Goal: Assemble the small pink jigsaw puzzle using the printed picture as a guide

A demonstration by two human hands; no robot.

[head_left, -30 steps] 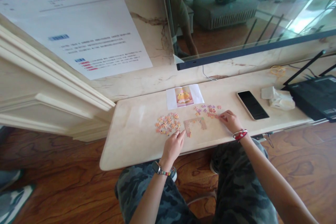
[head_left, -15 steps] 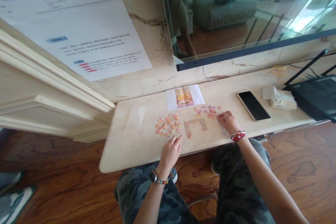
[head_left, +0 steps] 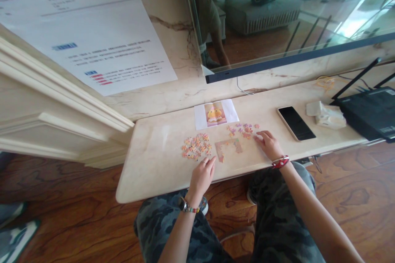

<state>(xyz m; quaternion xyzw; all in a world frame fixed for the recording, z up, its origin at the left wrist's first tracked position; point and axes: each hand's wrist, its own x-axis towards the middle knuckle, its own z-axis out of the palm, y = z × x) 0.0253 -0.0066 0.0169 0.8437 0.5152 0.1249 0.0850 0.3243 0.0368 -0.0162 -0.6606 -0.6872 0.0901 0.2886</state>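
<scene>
A partly joined jigsaw frame lies on the marble shelf between two heaps of loose pieces. My left hand rests at the shelf's front edge, fingers together and pointing at the left heap; nothing shows in it. My right hand lies beside the right scatter of pieces, fingers curled down onto the shelf next to them. A reference picture of a yellow duck lies behind the puzzle.
A black phone lies to the right, then crumpled tissue and a black router with antennas. A glass screen and a printed poster stand behind the shelf. Wooden floor lies below my knees.
My left hand has drawn back from the puzzle frame to the shelf's front edge. My right hand stays by the right scatter of pieces.
</scene>
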